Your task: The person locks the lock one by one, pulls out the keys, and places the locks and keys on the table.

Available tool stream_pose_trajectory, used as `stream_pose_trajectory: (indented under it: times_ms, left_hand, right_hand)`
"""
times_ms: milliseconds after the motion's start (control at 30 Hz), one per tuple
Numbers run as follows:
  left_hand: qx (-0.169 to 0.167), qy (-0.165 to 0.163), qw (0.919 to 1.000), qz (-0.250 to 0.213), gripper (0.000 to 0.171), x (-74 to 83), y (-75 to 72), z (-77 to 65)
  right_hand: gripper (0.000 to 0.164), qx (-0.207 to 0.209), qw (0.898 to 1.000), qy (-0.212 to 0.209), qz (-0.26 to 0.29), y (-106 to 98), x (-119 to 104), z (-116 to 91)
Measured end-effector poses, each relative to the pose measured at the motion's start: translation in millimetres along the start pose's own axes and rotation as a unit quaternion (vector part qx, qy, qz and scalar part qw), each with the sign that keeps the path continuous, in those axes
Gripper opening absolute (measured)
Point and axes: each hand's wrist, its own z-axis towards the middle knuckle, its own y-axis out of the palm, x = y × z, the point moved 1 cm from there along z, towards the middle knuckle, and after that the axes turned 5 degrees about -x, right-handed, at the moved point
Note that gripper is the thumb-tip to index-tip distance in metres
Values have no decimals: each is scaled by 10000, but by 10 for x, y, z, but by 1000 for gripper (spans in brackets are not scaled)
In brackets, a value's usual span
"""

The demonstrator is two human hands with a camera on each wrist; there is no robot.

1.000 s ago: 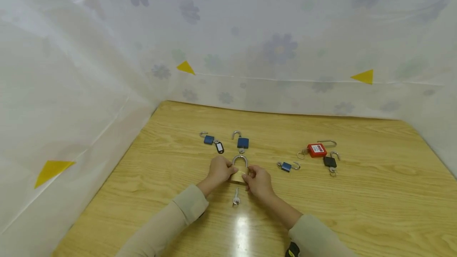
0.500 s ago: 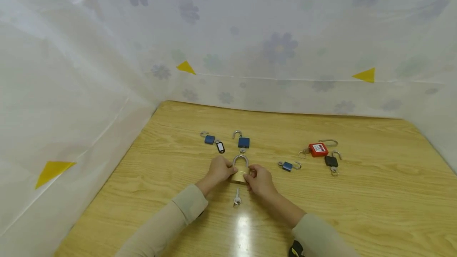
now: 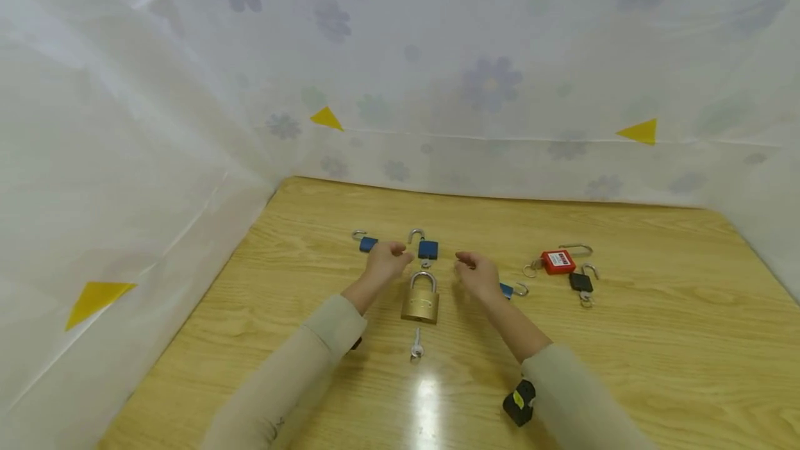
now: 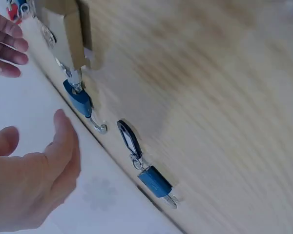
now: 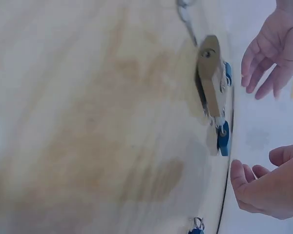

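A large brass padlock (image 3: 421,305) lies on the table between my hands, and a silver key (image 3: 417,347) lies just below it. My left hand (image 3: 384,264) hovers to the padlock's upper left, fingers loosely bent and holding nothing. On the other side my right hand (image 3: 478,276) is raised, also with nothing in its fingers. Beyond the brass padlock sits a blue padlock (image 3: 428,250) with its shackle open and a key in it. My left hand partly covers another blue padlock (image 3: 368,244); its black key tag (image 4: 129,139) shows in the left wrist view.
A small blue padlock (image 3: 505,290) is partly hidden by my right hand. Farther right lie a red padlock (image 3: 558,262) and a black padlock (image 3: 580,282), both with open shackles. White flowered sheeting (image 3: 400,75) borders the wooden table (image 3: 656,339) at the back and left.
Both hands have let go of the brass padlock and moved up and away from it, the right one also outward. The padlock stays lying where it was.
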Motion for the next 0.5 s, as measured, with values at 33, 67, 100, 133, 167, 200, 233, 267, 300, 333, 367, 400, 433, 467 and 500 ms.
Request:
stream_pose_trajectory:
  times_ms: [33,67,100,133,167,200,233,267,300,333,367,400,433,467,500]
  left_hand:
    - [31,4,9998,-171,38,38,8,37]
    - [53,7,9994,-340,37,71,18,74]
    - [71,-8,9988,-484,36,97,31,112]
    - [102,-24,9981,-611,36,114,46,153]
    - [132,-40,9974,-705,35,126,60,192]
    - [175,-55,9972,-731,33,134,73,231]
    - [202,-82,9968,-773,31,137,83,262]
    - [248,-123,9968,-754,30,134,93,298]
    - [274,-165,9967,-740,28,130,101,332]
    - [299,-196,9970,-693,27,127,114,363]
    - [298,-240,9971,-654,26,124,126,391]
    - [287,-282,9971,-653,25,119,138,414]
    - [263,-388,9967,-666,19,115,153,446]
    - [233,-507,9951,-810,12,114,172,466]
    - [224,-607,9938,-905,9,106,196,506]
  right_hand:
    - [34,-16,9998,111,160,-15,-12,43]
    - [35,-32,9993,220,299,-25,-25,86]
    - [37,-102,9984,399,391,-36,-40,128]
    - [38,-120,9978,476,435,-45,-55,165]
    - [39,-141,9973,538,478,-52,-70,199]
    - [40,-160,9970,595,471,-58,-87,232]
    - [40,-187,9968,643,447,-63,-101,265]
    - [41,-206,9966,673,439,-65,-112,296]
    - [42,-250,9962,700,463,-67,-130,321]
    - [43,-309,9954,745,512,-71,-137,349]
    - [43,-356,9941,809,634,-69,-140,377]
    - [43,-396,9926,887,727,-60,-140,406]
    - [44,-419,9908,959,860,-46,-121,446]
    - [44,-459,9884,1026,1025,-27,-89,492]
    - [45,-515,9860,1098,1147,-4,-47,544]
